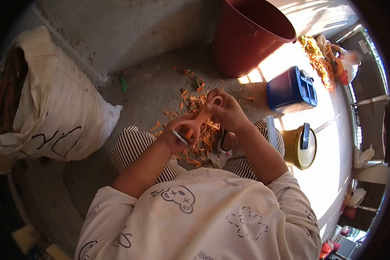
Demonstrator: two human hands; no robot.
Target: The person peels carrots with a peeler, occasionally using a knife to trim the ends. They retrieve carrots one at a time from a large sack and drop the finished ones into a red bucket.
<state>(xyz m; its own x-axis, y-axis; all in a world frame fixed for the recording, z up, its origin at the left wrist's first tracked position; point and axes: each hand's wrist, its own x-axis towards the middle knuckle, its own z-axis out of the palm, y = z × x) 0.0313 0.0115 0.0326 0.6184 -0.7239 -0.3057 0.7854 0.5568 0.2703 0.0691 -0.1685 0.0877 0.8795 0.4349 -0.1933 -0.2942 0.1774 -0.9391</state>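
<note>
Over my lap I hold an orange-pink peeler with a looped handle end and a metal blade. My left hand is closed round its wide blade head, and an orange bit shows inside the frame. At the other end, my right hand pinches the handle near the loop. Thin orange peelings lie heaped on the floor below both hands, between my striped trouser legs.
To the left stands a white sack of long brownish roots. A dark red tub, a blue jerrycan and a yellowish lidded bucket stand to the right. Farther off, a person sits beside an orange heap.
</note>
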